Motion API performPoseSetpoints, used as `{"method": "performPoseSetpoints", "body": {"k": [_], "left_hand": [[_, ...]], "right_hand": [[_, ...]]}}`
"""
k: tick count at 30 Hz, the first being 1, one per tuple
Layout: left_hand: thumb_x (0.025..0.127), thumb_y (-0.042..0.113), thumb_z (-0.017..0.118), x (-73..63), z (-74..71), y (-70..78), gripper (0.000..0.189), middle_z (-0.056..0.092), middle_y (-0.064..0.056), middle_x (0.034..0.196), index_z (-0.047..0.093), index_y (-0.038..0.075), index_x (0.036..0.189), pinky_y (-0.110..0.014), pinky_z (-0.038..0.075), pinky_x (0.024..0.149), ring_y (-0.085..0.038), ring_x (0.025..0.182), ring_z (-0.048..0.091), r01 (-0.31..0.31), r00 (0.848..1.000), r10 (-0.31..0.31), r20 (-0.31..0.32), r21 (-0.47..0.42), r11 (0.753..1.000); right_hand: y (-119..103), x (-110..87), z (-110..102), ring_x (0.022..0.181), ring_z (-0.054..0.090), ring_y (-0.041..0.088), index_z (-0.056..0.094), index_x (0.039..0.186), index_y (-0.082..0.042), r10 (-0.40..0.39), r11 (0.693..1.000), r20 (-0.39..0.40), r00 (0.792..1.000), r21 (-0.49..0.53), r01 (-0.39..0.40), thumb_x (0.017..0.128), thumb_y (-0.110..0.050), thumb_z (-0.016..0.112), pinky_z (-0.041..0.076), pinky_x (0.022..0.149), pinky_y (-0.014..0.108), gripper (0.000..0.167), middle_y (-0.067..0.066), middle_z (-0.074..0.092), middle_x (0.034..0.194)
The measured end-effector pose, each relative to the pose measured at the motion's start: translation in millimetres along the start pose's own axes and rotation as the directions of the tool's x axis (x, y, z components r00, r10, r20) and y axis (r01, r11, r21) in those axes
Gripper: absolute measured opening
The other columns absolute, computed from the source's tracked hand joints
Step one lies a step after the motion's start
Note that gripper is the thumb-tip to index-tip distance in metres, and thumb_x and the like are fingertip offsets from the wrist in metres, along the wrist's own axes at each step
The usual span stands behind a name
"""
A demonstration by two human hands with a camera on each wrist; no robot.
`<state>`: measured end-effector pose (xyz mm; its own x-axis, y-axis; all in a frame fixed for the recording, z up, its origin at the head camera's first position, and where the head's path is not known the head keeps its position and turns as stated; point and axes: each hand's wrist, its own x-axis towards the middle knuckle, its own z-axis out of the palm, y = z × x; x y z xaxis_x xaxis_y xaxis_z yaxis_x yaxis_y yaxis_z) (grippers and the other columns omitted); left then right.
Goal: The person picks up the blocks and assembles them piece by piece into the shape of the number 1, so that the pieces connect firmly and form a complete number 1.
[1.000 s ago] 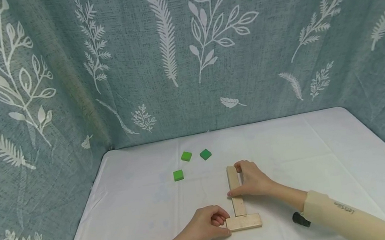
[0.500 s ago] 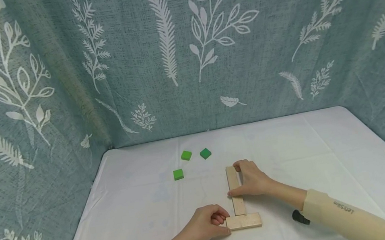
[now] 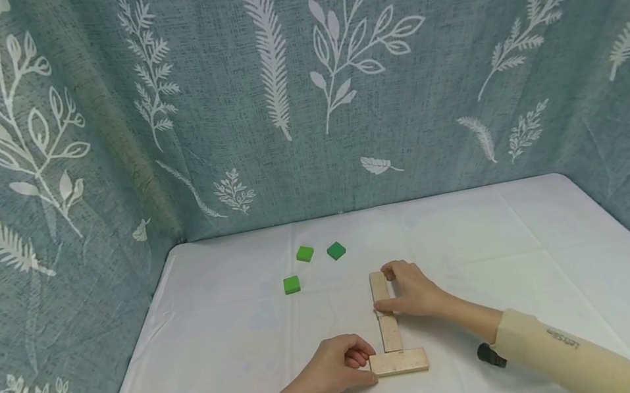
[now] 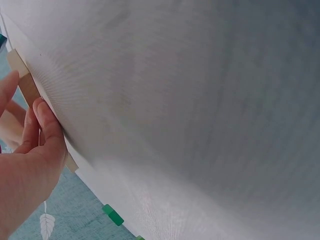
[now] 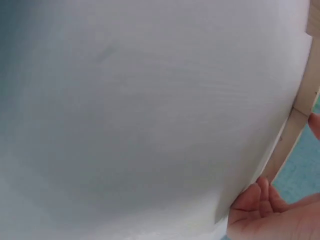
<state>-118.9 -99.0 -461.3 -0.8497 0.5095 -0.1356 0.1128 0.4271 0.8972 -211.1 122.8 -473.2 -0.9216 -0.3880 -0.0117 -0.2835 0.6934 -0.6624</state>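
Three pale wooden blocks lie on the white cloth in an upside-down T. My left hand (image 3: 337,366) holds the left end of the crosswise block (image 3: 399,362), thumb at its near corner and fingertips by its far corner. From that block's far side the middle block (image 3: 390,334) runs away from me, touching it. The far block (image 3: 379,286) continues that line end to end. My right hand (image 3: 417,289) spans it, fingertips near the far end and thumb by the seam. In the right wrist view, fingertips meet the end of this block (image 5: 282,150).
Two light green tiles (image 3: 304,253) (image 3: 291,284) and a darker green tile (image 3: 336,251) lie farther back on the table. A small black object (image 3: 491,355) sits beside the right sleeve. Leaf-patterned curtain (image 3: 301,92) surrounds the table's back and sides.
My right thumb has slid slightly away from me along the far block, and the seam between the two lined-up blocks now shows. My left hand stays where it was.
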Motion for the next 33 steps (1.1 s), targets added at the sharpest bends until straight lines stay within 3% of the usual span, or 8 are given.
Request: {"method": "performPoseSetpoints", "body": {"k": [13, 33], "left_hand": [[0.074, 0.006, 0.083, -0.3, -1.6, 0.5, 0.026, 0.059, 0.002, 0.079, 0.067, 0.006, 0.093, -0.017, 0.046, 0.066, -0.007, 0.073, 0.055, 0.002, 1.000, -0.002, 0.001, 0.011, 1.000], [0.073, 0.005, 0.083, 0.5, -3.3, -1.8, 0.026, 0.059, 0.003, 0.080, 0.067, 0.006, 0.093, -0.016, 0.047, 0.066, -0.005, 0.072, 0.055, 0.002, 1.000, -0.002, 0.011, -0.001, 1.000]], "right_hand": [[-2.9, -0.8, 2.9, 0.107, 0.047, 0.028, 0.049, 0.132, 0.000, -0.017, 0.998, -0.001, 1.000, -0.062, 0.017, 0.079, -0.043, 0.079, 0.045, 0.088, 0.045, 0.075, 0.012, 0.055, 0.117], [-2.5, -2.2, -0.1, 0.114, 0.048, 0.031, 0.047, 0.134, 0.002, -0.008, 1.000, -0.002, 1.000, -0.014, 0.008, 0.081, -0.040, 0.077, 0.044, 0.093, 0.049, 0.074, 0.014, 0.054, 0.121]]}}
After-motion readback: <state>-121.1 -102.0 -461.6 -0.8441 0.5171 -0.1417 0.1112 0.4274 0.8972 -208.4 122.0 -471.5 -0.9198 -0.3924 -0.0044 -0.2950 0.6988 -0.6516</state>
